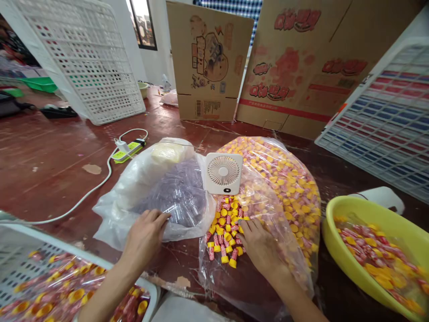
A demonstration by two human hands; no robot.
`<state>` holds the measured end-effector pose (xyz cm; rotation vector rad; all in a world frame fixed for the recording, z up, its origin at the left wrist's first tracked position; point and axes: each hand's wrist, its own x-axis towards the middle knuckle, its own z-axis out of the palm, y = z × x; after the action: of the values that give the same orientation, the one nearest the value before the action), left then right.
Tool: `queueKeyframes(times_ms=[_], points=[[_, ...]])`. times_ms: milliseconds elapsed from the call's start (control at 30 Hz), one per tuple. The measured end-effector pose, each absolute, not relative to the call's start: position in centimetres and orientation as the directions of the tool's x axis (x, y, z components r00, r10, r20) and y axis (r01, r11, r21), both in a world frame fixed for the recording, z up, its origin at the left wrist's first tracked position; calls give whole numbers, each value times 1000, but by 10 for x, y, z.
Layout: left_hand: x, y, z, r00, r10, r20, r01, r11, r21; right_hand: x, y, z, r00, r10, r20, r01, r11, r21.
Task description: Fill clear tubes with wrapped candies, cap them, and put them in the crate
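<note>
Left hand, right hand: bare; forearms unsleeved.

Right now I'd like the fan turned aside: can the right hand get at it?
Probably yes. The right hand lies on the sweets just below the fan, and only loose sweets lie between. It seems to be inside the bag, though, so the film may get in the way.

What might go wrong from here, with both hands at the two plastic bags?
1. Yellow-capped pieces lie loose at the open mouth of the candy bag, by the right hand; a careless sweep may scatter them over the table.
2. The small fan stands wedged between both bags; if the left hand tugs the clear bag, the fan might tip over.
</note>
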<state>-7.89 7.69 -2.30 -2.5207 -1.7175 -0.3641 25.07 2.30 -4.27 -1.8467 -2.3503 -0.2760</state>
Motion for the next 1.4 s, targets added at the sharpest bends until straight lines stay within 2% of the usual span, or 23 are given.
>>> queueKeyframes(times_ms=[133, 300, 433, 500, 567, 633, 667, 733, 800, 900, 1067, 1200, 1333, 1400], points=[[-49, 83, -13, 426, 894, 139, 901, -433, 31, 253, 28, -42, -240, 938, 250, 969, 245, 10], [-17, 90, 0, 531, 847, 15, 847, -531, -17, 260, 18, -33, -146, 943, 298, 976, 187, -111], [-9, 96, -1, 515, 857, 6, 855, -513, -68, 259, 11, -29, -97, 942, 321, 949, 184, -255], [-14, 97, -4, 488, 871, 54, 873, -485, -55, 257, 7, -22, -50, 932, 358, 915, 186, -357], [-20, 93, -5, 445, 880, 166, 886, -459, 58, 252, 2, -12, 17, 924, 381, 845, 191, -499], [-24, 80, -5, 398, 882, 252, 830, -463, 312, 245, -2, -2, 90, 928, 363, 717, 192, -670], [-24, 71, -3, 387, 891, 240, 760, -455, 465, 240, -5, 2, 118, 933, 339, 626, 195, -755], [-17, 50, 0, 404, 907, 121, 580, -356, 732, 231, -8, 7, 144, 953, 265, 425, 182, -887], [-4, 31, 3, 426, 905, -19, 433, -186, 882, 223, -9, 10, 108, 974, 197, 289, 159, -944], [14, 14, 4, 412, 899, -148, 283, 29, 959, 217, -8, 16, -12, 984, 176, 316, 171, -933], [26, 11, -4, 426, 875, -230, 38, 237, 971, 214, -14, 18, -333, 893, 302, 510, 440, -740], [35, 4, -14, 423, 851, -312, -93, 383, 919, 203, -25, -10, -318, 842, 436, 650, 528, -546], [47, -2, -21, 520, 776, -357, -159, 499, 852, 194, -30, -25, -281, 830, 481, 686, 524, -505], [43, 4, -21, 528, 779, -339, -77, 441, 894, 199, -30, -20, -338, 839, 426, 694, 528, -490]])
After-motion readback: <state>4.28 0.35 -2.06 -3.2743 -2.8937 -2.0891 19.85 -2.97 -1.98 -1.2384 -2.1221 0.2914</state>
